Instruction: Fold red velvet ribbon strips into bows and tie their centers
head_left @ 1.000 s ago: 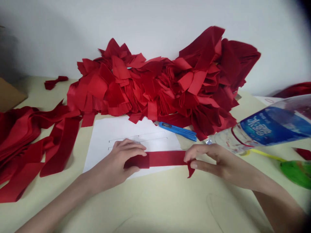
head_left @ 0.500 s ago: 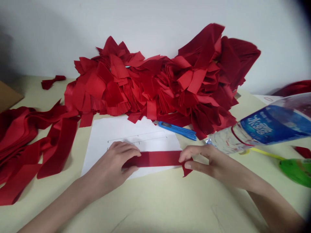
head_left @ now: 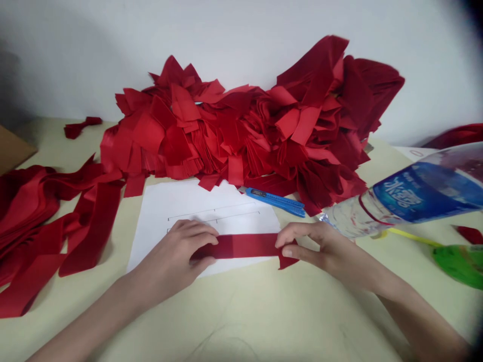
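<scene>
A flat red ribbon strip (head_left: pixel 254 245) stretches between my two hands over a white sheet of paper (head_left: pixel 154 206) marked with thin ruled lines. My left hand (head_left: pixel 188 251) grips its left end, thumb below and fingers above; that end is hidden in the grip. At the other end, my right hand (head_left: pixel 311 246) pinches the ribbon between thumb and fingers, and a short folded tail hangs beneath the fingertips. Just beyond the ribbon lies a blue utility knife (head_left: pixel 275 201), touched by neither hand.
A large heap of red ribbon pieces (head_left: pixel 234 130) stands against the wall. Long red ribbons (head_left: pixel 86 226) lie at the left, near a cardboard edge (head_left: pixel 15 148). On the right are a tilted plastic bottle (head_left: pixel 418 193) with a blue label and a green item (head_left: pixel 458 264).
My right hand has shifted slightly left, and the hanging tail of the ribbon has moved with it. My left hand keeps its hold, nearly still.
</scene>
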`<control>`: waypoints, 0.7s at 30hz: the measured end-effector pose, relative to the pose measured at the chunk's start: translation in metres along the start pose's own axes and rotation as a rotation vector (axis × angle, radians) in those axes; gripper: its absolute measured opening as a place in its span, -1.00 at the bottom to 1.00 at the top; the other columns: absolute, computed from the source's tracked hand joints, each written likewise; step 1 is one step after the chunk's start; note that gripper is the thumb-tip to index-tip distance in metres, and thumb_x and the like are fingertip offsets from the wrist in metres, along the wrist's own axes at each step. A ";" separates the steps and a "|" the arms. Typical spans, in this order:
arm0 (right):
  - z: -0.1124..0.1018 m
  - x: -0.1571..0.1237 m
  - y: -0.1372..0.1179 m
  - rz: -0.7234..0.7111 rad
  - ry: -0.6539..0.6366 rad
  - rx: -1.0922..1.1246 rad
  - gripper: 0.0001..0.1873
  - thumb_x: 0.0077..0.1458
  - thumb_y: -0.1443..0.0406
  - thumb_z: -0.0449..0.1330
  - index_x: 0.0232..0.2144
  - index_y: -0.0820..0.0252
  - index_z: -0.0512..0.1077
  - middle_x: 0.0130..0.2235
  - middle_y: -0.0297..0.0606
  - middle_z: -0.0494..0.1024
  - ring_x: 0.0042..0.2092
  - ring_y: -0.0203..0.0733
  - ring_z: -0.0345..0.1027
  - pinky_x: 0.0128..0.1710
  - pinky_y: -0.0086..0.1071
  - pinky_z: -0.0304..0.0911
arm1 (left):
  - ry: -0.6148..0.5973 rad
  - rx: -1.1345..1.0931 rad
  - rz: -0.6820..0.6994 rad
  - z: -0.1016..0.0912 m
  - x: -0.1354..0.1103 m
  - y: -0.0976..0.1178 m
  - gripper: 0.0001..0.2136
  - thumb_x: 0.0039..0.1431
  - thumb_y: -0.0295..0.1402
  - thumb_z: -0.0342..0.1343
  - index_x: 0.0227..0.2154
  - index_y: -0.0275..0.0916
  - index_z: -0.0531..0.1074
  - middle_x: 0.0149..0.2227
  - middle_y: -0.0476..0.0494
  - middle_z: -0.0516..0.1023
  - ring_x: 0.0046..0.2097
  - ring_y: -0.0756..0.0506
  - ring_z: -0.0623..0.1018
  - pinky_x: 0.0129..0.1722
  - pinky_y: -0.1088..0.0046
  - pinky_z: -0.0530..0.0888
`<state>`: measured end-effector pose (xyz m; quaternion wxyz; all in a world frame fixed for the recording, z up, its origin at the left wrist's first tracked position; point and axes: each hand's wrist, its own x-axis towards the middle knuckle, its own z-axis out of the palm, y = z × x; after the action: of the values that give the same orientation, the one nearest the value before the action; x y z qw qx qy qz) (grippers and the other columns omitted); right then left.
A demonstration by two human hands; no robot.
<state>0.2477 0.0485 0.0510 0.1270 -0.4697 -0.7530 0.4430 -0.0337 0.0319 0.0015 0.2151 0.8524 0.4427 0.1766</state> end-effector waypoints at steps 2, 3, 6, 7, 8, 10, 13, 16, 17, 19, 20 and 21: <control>0.004 0.005 -0.009 -0.048 0.026 0.053 -0.83 0.12 0.19 0.13 -0.37 0.14 0.44 -0.31 -0.31 0.52 -0.28 -0.25 0.38 -0.26 -0.39 0.24 | -0.011 -0.010 0.010 0.000 0.000 -0.001 -0.86 0.10 -0.40 0.10 -0.24 -0.16 0.42 -0.09 -0.07 0.51 -0.04 -0.16 0.42 -0.01 0.15 0.30; 0.008 0.010 -0.014 -0.078 0.027 0.082 -0.85 0.10 0.21 0.15 -0.39 0.15 0.45 -0.31 -0.31 0.52 -0.27 -0.26 0.38 -0.25 -0.40 0.24 | -0.021 -0.015 0.014 0.000 0.001 -0.002 -0.86 0.11 -0.40 0.10 -0.24 -0.16 0.42 -0.09 -0.07 0.51 -0.04 -0.16 0.42 -0.01 0.16 0.30; 0.027 0.028 -0.030 -0.128 -0.001 0.157 -0.92 0.05 0.30 0.20 -0.44 0.17 0.47 -0.35 -0.34 0.52 -0.29 -0.29 0.38 -0.24 -0.43 0.24 | -0.035 -0.043 0.018 -0.002 0.001 0.000 -0.84 0.11 -0.43 0.09 -0.23 -0.16 0.41 -0.12 -0.06 0.52 -0.06 -0.15 0.43 -0.02 0.18 0.31; 0.034 0.036 -0.032 -0.120 -0.004 0.179 -0.94 0.04 0.33 0.19 -0.44 0.18 0.47 -0.36 -0.34 0.53 -0.30 -0.29 0.38 -0.25 -0.43 0.25 | -0.033 -0.056 0.014 -0.003 0.001 0.001 -0.83 0.10 -0.44 0.08 -0.22 -0.15 0.41 -0.13 -0.05 0.52 -0.07 -0.15 0.44 -0.03 0.19 0.32; 0.042 0.043 -0.033 -0.107 -0.008 0.195 -0.94 0.04 0.35 0.18 -0.43 0.18 0.47 -0.37 -0.35 0.53 -0.31 -0.29 0.39 -0.26 -0.42 0.25 | -0.026 -0.071 0.005 -0.003 0.001 0.001 -0.81 0.10 -0.45 0.08 -0.20 -0.14 0.39 -0.15 -0.05 0.52 -0.08 -0.15 0.44 -0.04 0.20 0.33; 0.057 0.056 -0.029 -0.099 0.037 0.189 -0.95 0.04 0.35 0.18 -0.39 0.17 0.45 -0.37 -0.35 0.52 -0.32 -0.28 0.39 -0.28 -0.41 0.25 | -0.001 -0.102 -0.031 -0.002 0.000 0.002 -0.76 0.09 -0.44 0.08 -0.15 -0.11 0.35 -0.15 -0.04 0.52 -0.09 -0.16 0.45 -0.07 0.18 0.35; 0.071 0.069 -0.018 -0.095 0.125 0.112 -0.94 0.01 0.38 0.18 -0.38 0.17 0.41 -0.38 -0.35 0.51 -0.32 -0.28 0.39 -0.30 -0.41 0.24 | 0.038 -0.146 -0.103 0.002 -0.003 0.000 -0.64 0.07 -0.41 0.11 -0.06 -0.08 0.24 -0.08 -0.06 0.49 -0.02 -0.19 0.42 -0.05 0.14 0.35; 0.077 0.072 -0.013 -0.093 0.139 0.075 -0.94 0.01 0.38 0.19 -0.39 0.17 0.40 -0.38 -0.36 0.50 -0.31 -0.28 0.39 -0.30 -0.41 0.24 | 0.057 -0.171 -0.129 0.005 -0.005 -0.003 -0.61 0.05 -0.40 0.12 -0.04 -0.08 0.22 -0.05 -0.08 0.47 0.01 -0.20 0.41 -0.04 0.14 0.35; 0.077 0.072 -0.013 -0.089 0.136 0.068 -0.94 0.00 0.38 0.19 -0.39 0.16 0.39 -0.38 -0.36 0.50 -0.32 -0.28 0.38 -0.31 -0.41 0.23 | 0.060 -0.173 -0.121 0.005 -0.005 -0.003 -0.63 0.05 -0.41 0.12 -0.06 -0.08 0.23 -0.06 -0.08 0.47 0.00 -0.20 0.41 -0.04 0.14 0.35; 0.078 0.071 -0.016 -0.074 0.136 0.064 -0.95 0.00 0.38 0.19 -0.40 0.17 0.39 -0.39 -0.37 0.50 -0.33 -0.29 0.38 -0.34 -0.42 0.23 | 0.062 -0.172 -0.097 0.004 -0.004 -0.002 -0.67 0.06 -0.43 0.11 -0.09 -0.08 0.27 -0.07 -0.07 0.48 -0.01 -0.20 0.42 -0.06 0.15 0.36; 0.078 0.071 -0.017 -0.067 0.138 0.068 -0.95 -0.01 0.39 0.18 -0.41 0.17 0.38 -0.40 -0.37 0.50 -0.34 -0.29 0.38 -0.35 -0.42 0.22 | 0.060 -0.172 -0.090 0.004 -0.004 -0.001 -0.68 0.06 -0.44 0.10 -0.10 -0.08 0.28 -0.07 -0.06 0.48 -0.02 -0.20 0.43 -0.06 0.16 0.35; 0.078 0.070 -0.019 -0.066 0.140 0.083 -0.95 -0.01 0.39 0.18 -0.42 0.17 0.38 -0.40 -0.37 0.50 -0.34 -0.29 0.38 -0.35 -0.42 0.22 | 0.060 -0.172 -0.089 0.003 -0.003 0.000 -0.70 0.06 -0.45 0.09 -0.11 -0.08 0.29 -0.08 -0.05 0.48 -0.03 -0.19 0.43 -0.07 0.16 0.35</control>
<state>0.1522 0.0606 0.0055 0.2130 -0.4689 -0.7384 0.4354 -0.0341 0.0285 -0.0012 0.2817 0.8046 0.4696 0.2294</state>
